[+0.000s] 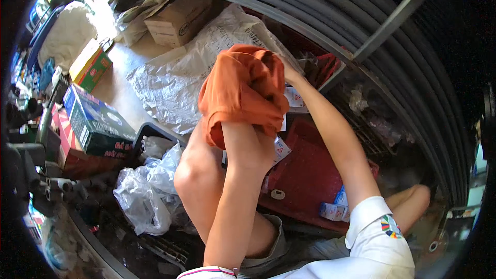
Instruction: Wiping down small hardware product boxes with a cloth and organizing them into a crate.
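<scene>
A crumpled orange garment [242,89], possibly a shirt, is held up in front of me over my raised knee. My left forearm runs up into its lower opening, and the cloth hides my left hand. At the garment's upper right edge is my right hand [287,69], holding the fabric, its fingers mostly hidden behind it. Below lies a dark red plastic tray [302,166] holding small white-and-blue boxes [333,211] and a small pale oval object [278,194]. Behind the garment spreads a wrinkled white woven plastic sack [170,81] bearing print.
To the left stand a blue-and-green carton [99,124], a yellow-and-green box [91,66] and clear plastic bags [143,201] by a black bin [149,130]. A cardboard box [176,19] sits farther back. Long dark pipes [329,4] and a metal frame [399,15] curve along the top and right.
</scene>
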Demonstrator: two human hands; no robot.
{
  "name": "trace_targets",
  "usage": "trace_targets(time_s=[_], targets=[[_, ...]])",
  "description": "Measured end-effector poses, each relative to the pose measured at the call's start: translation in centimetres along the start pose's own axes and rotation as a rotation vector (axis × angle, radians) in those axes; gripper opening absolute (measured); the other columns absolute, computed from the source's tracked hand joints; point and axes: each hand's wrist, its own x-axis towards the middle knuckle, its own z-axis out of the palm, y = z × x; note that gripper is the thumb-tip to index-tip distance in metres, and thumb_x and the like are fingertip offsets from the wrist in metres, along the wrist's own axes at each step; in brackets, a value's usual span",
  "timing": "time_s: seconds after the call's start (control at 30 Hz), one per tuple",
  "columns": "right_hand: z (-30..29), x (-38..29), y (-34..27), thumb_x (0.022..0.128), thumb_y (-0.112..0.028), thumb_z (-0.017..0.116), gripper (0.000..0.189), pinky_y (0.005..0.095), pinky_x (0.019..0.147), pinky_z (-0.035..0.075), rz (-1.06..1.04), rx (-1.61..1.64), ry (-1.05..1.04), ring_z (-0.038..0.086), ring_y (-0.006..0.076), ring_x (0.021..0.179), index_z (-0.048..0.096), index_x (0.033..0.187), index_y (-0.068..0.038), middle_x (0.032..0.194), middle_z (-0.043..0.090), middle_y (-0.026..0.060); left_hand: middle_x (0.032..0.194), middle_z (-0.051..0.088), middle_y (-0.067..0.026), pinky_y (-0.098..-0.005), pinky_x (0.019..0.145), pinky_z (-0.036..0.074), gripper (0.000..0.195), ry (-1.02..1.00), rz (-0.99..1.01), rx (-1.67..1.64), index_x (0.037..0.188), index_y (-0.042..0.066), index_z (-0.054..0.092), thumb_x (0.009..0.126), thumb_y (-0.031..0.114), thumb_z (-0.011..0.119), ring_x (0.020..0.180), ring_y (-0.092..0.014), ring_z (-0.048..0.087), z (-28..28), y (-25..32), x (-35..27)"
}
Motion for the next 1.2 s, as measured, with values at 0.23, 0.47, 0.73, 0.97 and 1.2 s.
trace_targets(time_s=[0.23, 0.47, 0.73, 0.97, 1.2], targets=[[-4.1, -10.8, -6.8, 0.085, -0.019, 0.062, 0.027, 0.0396, 0.088, 0.052, 0.013, -0.326, 0.164, 0.068, 0.0314, 0.099, 0.067, 0.108, -0.005, 0.101, 0.071, 0.0165, 0.095, 0.06, -0.0036, -0.0234, 0.06, 0.046, 0.026, -0.247, -0.068, 0.813, 0.116, 0.006, 0.055, 0.09, 0.006, 0.056, 0.072, -0.012, 0.057, -2.6, 0.9, -0.7], [-20.3, -37.1, 1.7, 0.079, -0.035, 0.068, 0.046, 0.0404, 0.087, 0.054, 1.133, -0.49, -0.261, 0.069, 0.0318, 0.103, 0.071, 0.11, -0.002, 0.111, 0.07, 0.0218, 0.104, 0.063, -0.0057, -0.0233, 0.072, 0.049, 0.04, -0.708, -0.04, 1.636, 0.123, 0.001, 0.056, 0.084, -0.006, 0.057, 0.081, -0.013, 0.059, 0.9, -2.6, -2.7], [-18.0, -47.1, 9.6, 0.074, -0.028, 0.072, 0.063, 0.0452, 0.101, 0.048, 1.409, -0.478, 0.241, 0.055, 0.0385, 0.125, 0.059, 0.131, -0.004, 0.133, 0.058, 0.0226, 0.083, 0.067, -0.0081, -0.0276, 0.06, 0.049, 0.028, -0.705, -0.279, 1.611, 0.109, 0.004, 0.065, 0.082, 0.001, 0.063, 0.064, -0.014, 0.06, -0.1, -4.8, -5.1], [-11.2, -52.0, 13.9, 0.077, -0.037, 0.073, 0.093, 0.0508, 0.097, 0.047, 1.257, -0.76, 0.339, 0.063, 0.0369, 0.112, 0.024, 0.151, -0.008, 0.129, 0.061, 0.019, 0.11, 0.065, -0.0126, -0.0323, 0.086, 0.051, 0.058, -0.973, 0.665, 1.842, 0.116, 0.006, 0.059, 0.064, 0.016, 0.084, 0.101, -0.024, 0.062, -0.7, -3.3, -6.4], [-14.0, -47.4, 8.3, 0.07, -0.023, 0.074, 0.071, 0.0488, 0.095, 0.049, 1.182, -0.645, 0.618, 0.064, 0.0374, 0.109, 0.043, 0.132, -0.004, 0.119, 0.066, 0.0189, 0.108, 0.061, -0.0144, -0.0327, 0.086, 0.049, 0.054, -0.938, 0.728, 1.721, 0.122, 0.005, 0.052, 0.073, 0.013, 0.075, 0.102, -0.026, 0.06, 4.0, -5.4, -7.2]])
